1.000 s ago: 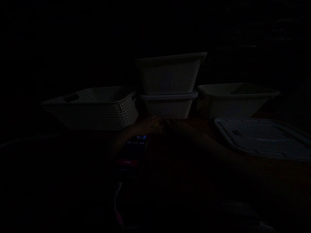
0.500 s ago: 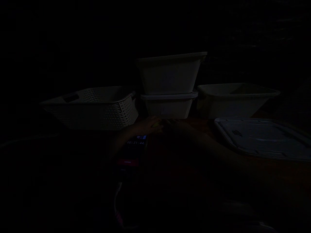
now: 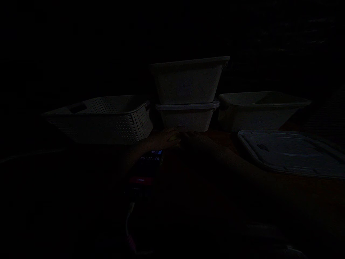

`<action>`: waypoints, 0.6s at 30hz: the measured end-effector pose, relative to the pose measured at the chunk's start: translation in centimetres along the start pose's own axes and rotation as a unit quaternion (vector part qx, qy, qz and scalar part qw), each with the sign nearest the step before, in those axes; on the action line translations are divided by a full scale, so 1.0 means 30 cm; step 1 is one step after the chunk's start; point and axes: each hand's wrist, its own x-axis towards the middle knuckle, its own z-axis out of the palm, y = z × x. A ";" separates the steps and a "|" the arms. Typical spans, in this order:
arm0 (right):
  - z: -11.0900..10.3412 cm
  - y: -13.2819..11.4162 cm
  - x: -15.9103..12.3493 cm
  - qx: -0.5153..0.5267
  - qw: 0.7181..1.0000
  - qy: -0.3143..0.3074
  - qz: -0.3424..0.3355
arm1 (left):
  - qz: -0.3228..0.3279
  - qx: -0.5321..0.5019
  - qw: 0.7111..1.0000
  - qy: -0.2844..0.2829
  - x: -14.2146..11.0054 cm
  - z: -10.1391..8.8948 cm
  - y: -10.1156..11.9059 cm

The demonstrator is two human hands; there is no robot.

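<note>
Black-screened phone [image 3: 147,168]: long axis fore-aft, top end near left hand [image 3: 167,137].

The perforated basket [image 3: 105,129], the upper bin [image 3: 188,84], the lower bin [image 3: 185,121] and the right-hand bin [image 3: 253,118] all look like matt plastic, solid-walled and smooth on the bins but broken by rows of punched holes on the basket. The loose lid [image 3: 291,151] appears to be smooth plastic with ridged edges and a faint streak of sheen. The phone [image 3: 145,169] has a flat, glass-like screen, the cable [image 3: 127,221] looks plastic-coated, and the bench [image 3: 309,187] is too dark to tell its material.
</note>
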 end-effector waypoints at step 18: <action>-0.001 -0.001 -0.003 0.003 1.000 0.003 0.001 | 0.013 0.011 1.000 0.003 -0.005 -0.001 0.021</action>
